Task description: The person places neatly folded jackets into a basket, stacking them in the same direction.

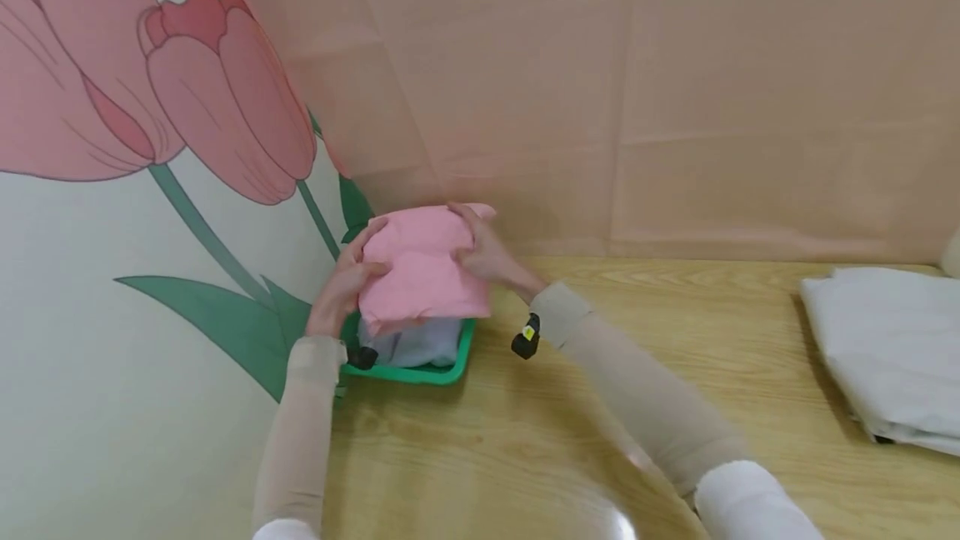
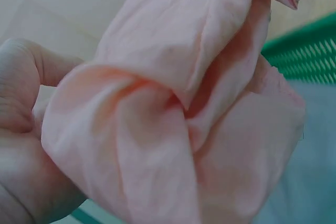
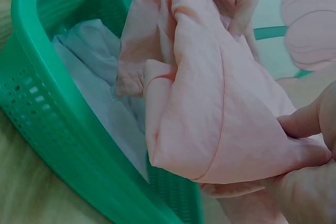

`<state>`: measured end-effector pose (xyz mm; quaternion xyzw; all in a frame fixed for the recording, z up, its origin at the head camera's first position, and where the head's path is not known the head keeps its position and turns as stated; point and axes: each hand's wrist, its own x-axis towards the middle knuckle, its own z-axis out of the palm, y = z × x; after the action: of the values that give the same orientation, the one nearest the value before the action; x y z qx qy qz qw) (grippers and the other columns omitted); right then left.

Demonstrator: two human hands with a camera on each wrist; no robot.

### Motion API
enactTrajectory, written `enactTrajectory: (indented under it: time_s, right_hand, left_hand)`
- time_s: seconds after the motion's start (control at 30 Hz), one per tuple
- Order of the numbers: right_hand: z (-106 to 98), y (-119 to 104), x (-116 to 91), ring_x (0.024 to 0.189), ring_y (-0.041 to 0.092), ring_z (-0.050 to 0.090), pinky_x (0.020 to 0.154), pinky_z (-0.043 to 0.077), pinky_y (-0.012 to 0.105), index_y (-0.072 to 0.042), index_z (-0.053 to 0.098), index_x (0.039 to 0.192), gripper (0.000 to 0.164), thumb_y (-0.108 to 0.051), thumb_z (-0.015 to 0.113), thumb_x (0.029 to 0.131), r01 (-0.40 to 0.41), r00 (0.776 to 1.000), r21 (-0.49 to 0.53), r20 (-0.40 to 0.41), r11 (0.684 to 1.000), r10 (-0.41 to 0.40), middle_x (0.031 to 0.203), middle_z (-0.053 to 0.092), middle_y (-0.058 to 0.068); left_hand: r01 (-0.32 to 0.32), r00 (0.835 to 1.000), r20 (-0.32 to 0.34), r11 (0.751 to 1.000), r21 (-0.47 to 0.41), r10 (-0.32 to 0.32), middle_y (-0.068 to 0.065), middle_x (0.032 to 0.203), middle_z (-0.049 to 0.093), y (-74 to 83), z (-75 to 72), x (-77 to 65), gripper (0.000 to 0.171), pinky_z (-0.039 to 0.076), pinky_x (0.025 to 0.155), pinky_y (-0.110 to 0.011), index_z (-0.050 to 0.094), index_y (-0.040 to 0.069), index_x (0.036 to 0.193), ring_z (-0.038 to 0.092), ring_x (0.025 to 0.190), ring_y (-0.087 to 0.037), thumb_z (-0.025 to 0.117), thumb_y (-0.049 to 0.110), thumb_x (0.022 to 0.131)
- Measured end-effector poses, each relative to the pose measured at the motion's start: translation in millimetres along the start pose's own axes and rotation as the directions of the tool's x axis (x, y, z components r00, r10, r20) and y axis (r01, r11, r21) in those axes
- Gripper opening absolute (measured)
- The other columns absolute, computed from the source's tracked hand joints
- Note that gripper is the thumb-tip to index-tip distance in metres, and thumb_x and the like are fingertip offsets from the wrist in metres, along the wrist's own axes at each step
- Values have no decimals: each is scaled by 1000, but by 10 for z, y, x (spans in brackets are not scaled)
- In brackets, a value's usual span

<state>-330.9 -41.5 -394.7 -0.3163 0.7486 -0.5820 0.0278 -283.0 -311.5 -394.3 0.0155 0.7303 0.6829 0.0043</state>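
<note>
A folded pink cloth is held up between both hands, above a green plastic basket. My left hand grips its left side, thumb on the near face. On the opposite side my right hand pinches the cloth between thumb and fingers. Below it, a pale bluish-grey cloth lies inside the basket. In the right wrist view the pink cloth shows folded layers, and the basket's perforated wall stands beside it. Loose folds of the pink cloth fill the left wrist view.
The basket stands on a wooden table, close to a wall painted with tulips. A beige sheet hangs along the table's back edge. At the far right lies a folded whitish cloth.
</note>
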Motion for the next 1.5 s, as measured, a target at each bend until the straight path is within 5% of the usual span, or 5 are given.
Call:
enactTrajectory:
  time_s: [0.07,0.3,0.77,1.23,1.5]
  right_hand:
    - [90,65,6,90,27,56,71,47,27,-11,31,168,84,12,60,93,-30,999,17,17,999,30,172,33,17]
    - [353,250,-34,143,28,41,98,47,34,-12,25,170,87,15,57,94,-173,983,162,84,972,161,175,23,17]
    - [560,347,-78,146,40,34,104,45,40,-7,19,169,90,18,57,91,-458,889,383,193,802,415,173,18,22]
    - [498,572,-58,114,33,47,58,42,22,-3,9,171,100,24,50,83,-488,872,356,232,797,430,177,10,21]
    - [528,611,11,152,44,24,65,46,24,-3,7,171,103,25,48,81,-485,875,346,202,804,441,179,5,20]
  left_hand:
    - [23,1000,10,1000,-12,-23,-5,174,23,-80,-65,-4,82,51,95,-21,39,26,167,31,148,-26,55,-14,97]
    - [142,989,47,988,-61,-139,-1,176,19,-329,-239,-51,81,47,105,-26,37,28,167,25,152,-27,55,-12,99]
    - [285,959,-33,953,104,-283,-13,179,12,-485,-275,-127,81,15,130,-53,32,12,169,15,159,-34,55,-3,92]
    - [263,964,-133,912,316,-232,-13,178,22,-697,-105,-35,80,26,124,-48,38,7,165,22,158,-34,60,0,89]
    - [278,959,-126,925,258,-253,-13,179,16,-727,-20,84,88,22,127,-50,27,11,170,19,157,-32,56,-5,88]
